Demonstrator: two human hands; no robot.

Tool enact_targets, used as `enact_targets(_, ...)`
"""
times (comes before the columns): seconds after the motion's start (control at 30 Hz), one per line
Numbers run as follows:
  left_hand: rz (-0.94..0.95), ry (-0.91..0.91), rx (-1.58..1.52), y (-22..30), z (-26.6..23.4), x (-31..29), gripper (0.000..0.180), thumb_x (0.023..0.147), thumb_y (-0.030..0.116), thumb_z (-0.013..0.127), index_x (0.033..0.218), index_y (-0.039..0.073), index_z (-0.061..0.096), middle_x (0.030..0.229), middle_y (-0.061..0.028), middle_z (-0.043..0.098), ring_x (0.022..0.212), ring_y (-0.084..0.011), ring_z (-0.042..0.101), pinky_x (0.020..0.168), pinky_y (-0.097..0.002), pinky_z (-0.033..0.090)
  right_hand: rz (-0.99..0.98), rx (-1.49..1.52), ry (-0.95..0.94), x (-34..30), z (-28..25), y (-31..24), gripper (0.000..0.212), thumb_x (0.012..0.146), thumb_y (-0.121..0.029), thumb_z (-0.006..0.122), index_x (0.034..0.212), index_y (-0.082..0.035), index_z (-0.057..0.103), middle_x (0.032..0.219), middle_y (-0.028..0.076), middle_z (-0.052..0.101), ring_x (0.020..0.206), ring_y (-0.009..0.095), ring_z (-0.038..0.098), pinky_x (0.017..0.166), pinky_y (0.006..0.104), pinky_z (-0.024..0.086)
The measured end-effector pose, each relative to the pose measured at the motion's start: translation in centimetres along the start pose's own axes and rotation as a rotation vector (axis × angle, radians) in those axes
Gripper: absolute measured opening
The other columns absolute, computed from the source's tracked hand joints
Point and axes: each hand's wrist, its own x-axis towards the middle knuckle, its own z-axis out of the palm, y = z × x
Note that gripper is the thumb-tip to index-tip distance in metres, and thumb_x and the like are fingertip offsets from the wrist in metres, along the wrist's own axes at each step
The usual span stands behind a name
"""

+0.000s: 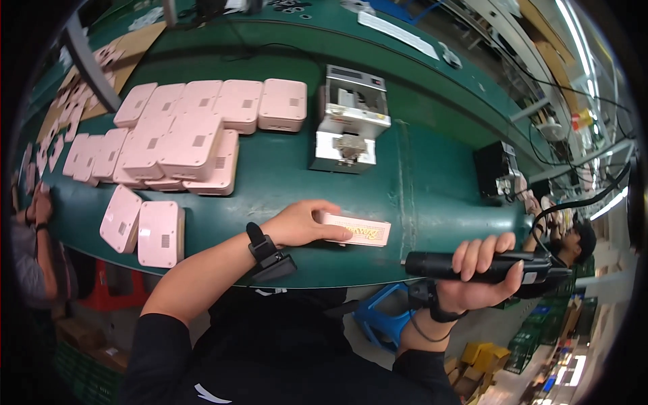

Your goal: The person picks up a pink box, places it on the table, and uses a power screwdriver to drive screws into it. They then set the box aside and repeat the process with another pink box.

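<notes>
Pink plastic is the material of the flat rectangular housing (356, 229) at frame centre; the left hand (304, 224) presses it to the green conveyor belt (432, 182), fingers laid flat over its near end, not curled around it. The right hand (479, 273), lower right, is closed in a full grip around a black cylindrical power screwdriver (472, 266), which is clear of the housing; fastening has probably not begun on this piece. Stacked pink rounded-square covers (196, 128) fill the upper left; whether finished or waiting cannot be told. A white benchtop screw feeder (349, 121) stands above centre.
</notes>
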Motion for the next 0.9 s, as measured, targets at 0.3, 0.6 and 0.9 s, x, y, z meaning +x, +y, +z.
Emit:
enact_targets(0.3, -0.449, -0.555, -0.980, 2.4, 8.6, 9.7, 0.079, 0.096, 0.058, 0.052, 0.152, 0.008, 0.028, 0.139, -0.0187, 0.051, 0.109, -0.0297, 0.064, 0.092, -0.0350, 0.054, -0.063, -0.097, 0.166, -4.7, -1.5, -2.4, 0.039, 0.095, -0.043, 0.054, 0.099, -0.006, 0.044, 0.064, 0.005, 0.049, 0.041, 0.014, 0.043, 0.042, 0.0300, 0.041)
enact_targets(0.6, 0.159, 0.021, -0.064, 3.2, 3.6, -2.8, 0.059, 0.090, 0.039, 0.071, 0.136, 0.007, 0.053, 0.131, -0.0190, 0.057, 0.110, -0.0274, 0.064, 0.092, -0.0373, 0.053, 0.015, -0.021, 0.045, -4.2, -2.1, -1.3, 0.037, 0.093, -0.039, 0.058, 0.099, -0.005, 0.044, 0.065, 0.005, 0.048, 0.043, 0.014, 0.044, 0.044, 0.0296, 0.040)
enact_targets(0.9, -0.275, 1.083, 1.099, -2.7, -4.3, -20.5, 0.073, 0.073, 0.027, 0.083, 0.135, 0.004, 0.051, 0.141, -0.0242, 0.046, 0.129, -0.0461, 0.044, 0.107, -0.0514, 0.037, 0.195, -0.061, 0.071, -2.0, -3.9, 4.4, 0.033, 0.097, -0.038, 0.052, 0.103, -0.006, 0.044, 0.069, 0.003, 0.048, 0.048, 0.013, 0.044, 0.050, 0.0278, 0.040)
